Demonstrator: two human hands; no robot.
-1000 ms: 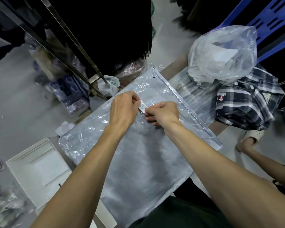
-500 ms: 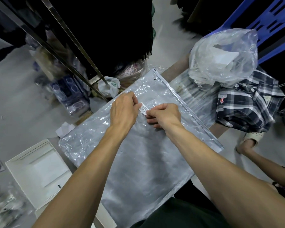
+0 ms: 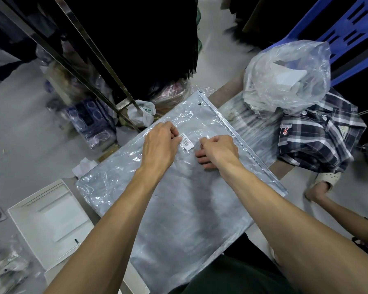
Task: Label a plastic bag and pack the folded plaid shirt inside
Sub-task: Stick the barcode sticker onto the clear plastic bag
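The left hand (image 3: 160, 145) was curled, its fingertips pressed on one end of the barcode label (image 3: 187, 141), which lay flat on the plastic bag (image 3: 179, 209). The right hand (image 3: 218, 151), closed on nothing, had been drawn off the label since half a second before, so the sticker was judged stuck. The folded plaid shirt (image 3: 319, 136) lay unpacked at the bench's right end, well apart.

Glossy, wrinkled clear plastic zip bag (image 3: 179, 200), matt white paper barcode label (image 3: 186, 141), soft woven navy-and-white plaid cloth shirt (image 3: 319, 136), crinkled translucent plastic sack (image 3: 289, 71), shiny metal rack bars (image 3: 87, 66)
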